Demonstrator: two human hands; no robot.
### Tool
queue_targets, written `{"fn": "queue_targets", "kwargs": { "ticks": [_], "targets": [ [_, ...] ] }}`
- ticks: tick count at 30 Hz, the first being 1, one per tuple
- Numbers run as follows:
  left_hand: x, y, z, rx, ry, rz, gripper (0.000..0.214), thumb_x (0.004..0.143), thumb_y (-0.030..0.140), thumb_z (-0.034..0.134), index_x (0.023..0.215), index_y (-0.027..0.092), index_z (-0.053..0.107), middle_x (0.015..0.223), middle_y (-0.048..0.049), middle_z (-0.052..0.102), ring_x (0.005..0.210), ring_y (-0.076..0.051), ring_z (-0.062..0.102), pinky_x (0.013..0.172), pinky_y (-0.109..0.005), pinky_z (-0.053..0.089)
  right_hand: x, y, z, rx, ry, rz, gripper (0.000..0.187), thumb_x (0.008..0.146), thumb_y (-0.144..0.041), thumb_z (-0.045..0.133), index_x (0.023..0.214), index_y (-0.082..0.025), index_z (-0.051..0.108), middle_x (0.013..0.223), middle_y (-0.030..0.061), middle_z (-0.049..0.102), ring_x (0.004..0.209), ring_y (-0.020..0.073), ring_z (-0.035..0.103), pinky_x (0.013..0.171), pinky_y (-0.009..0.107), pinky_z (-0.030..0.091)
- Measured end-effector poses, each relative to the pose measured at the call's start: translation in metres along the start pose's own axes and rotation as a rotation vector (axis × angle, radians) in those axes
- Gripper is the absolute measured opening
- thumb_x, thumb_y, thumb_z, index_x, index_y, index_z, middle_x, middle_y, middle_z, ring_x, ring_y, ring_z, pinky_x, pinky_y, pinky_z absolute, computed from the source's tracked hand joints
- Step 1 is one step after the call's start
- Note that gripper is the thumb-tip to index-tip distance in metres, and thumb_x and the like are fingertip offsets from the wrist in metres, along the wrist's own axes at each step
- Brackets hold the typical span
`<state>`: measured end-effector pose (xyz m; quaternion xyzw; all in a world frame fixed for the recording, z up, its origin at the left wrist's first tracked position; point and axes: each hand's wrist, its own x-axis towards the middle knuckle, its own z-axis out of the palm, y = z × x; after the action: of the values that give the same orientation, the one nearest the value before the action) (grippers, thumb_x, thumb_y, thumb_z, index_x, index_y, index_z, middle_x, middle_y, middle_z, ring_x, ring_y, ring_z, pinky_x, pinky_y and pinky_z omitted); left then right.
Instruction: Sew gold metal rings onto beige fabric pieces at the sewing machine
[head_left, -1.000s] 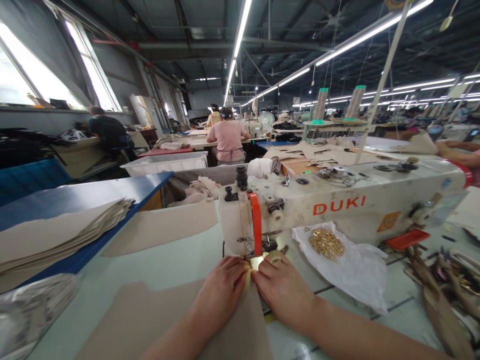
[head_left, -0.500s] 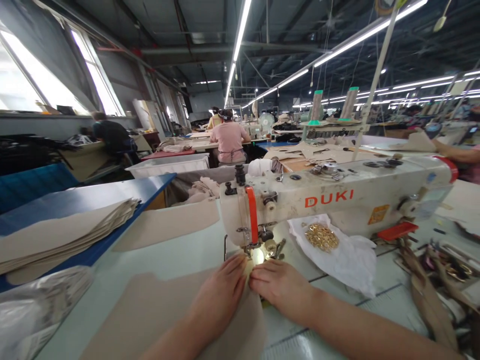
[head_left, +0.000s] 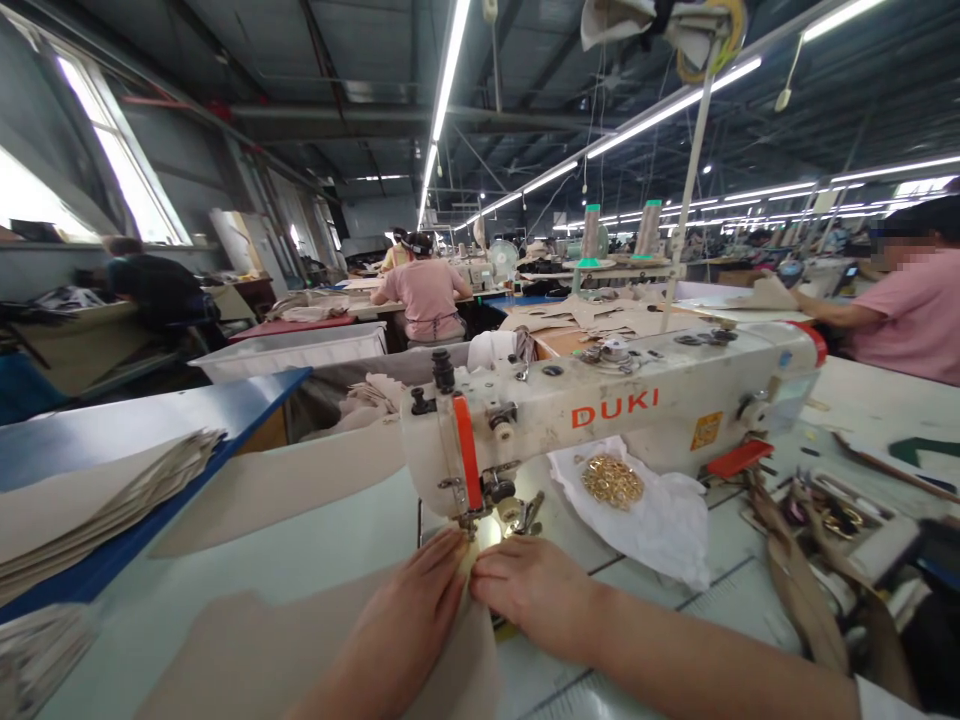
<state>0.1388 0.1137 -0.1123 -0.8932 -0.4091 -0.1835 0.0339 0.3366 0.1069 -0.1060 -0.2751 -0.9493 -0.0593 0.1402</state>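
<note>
A large beige fabric piece lies on the pale green sewing table and runs up to the needle of a white DUKI sewing machine. Left of the presser foot, my left hand is closed on the fabric's edge, fingertips close to the needle. My right hand grips the same edge from the right, fingers bent and pressed together. Between the two hands the small machine lamp lights the fabric. The fingers hide the needle point and the edge beneath them.
Gold metal pieces lie on a white cloth by the machine. Farther right are tan straps and a tool tray. Stacked beige panels rest on a blue table. A co-worker sits at the right.
My view has turned right, so the scene sits farther left and more of the co-worker at the right shows. Both hands stay at the needle on the fabric.
</note>
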Motion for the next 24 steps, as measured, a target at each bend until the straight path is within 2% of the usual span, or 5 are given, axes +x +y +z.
{"fn": "queue_targets", "kwargs": {
  "ticks": [8, 18, 24],
  "targets": [
    [0.0037, 0.0009, -0.0022, -0.058, 0.033, -0.026, 0.031, 0.089, 0.023, 0.047, 0.115, 0.018, 0.063, 0.122, -0.0083, 0.064, 0.11, -0.022, 0.061, 0.095, -0.038, 0.05, 0.0017, 0.0011, 0.0011, 0.01, -0.008, 0.021, 0.009, 0.091, -0.019, 0.051, 0.09, -0.014, 0.059, 0.093, 0.0033, 0.064, 0.091, 0.0169, 0.056, 0.081, 0.028, 0.043],
    [0.0029, 0.0034, -0.0024, -0.031, -0.034, -0.065, 0.034, 0.089, 0.023, 0.044, 0.117, 0.016, 0.06, 0.124, -0.011, 0.062, 0.114, -0.022, 0.058, 0.097, -0.039, 0.048, 0.0007, 0.0, 0.0018, 0.038, -0.01, 0.016, 0.01, 0.091, -0.018, 0.051, 0.089, -0.014, 0.06, 0.092, 0.0048, 0.064, 0.091, 0.0169, 0.056, 0.082, 0.028, 0.043],
    [0.0055, 0.0051, -0.0033, -0.093, -0.014, -0.112, 0.032, 0.088, 0.023, 0.047, 0.116, 0.017, 0.06, 0.124, -0.0105, 0.062, 0.113, -0.023, 0.059, 0.098, -0.04, 0.048, 0.0014, 0.0027, 0.0036, 0.061, 0.0, 0.013, 0.01, 0.09, -0.017, 0.051, 0.093, -0.013, 0.06, 0.093, 0.0052, 0.064, 0.093, 0.0168, 0.056, 0.085, 0.028, 0.044]
  ]
}}
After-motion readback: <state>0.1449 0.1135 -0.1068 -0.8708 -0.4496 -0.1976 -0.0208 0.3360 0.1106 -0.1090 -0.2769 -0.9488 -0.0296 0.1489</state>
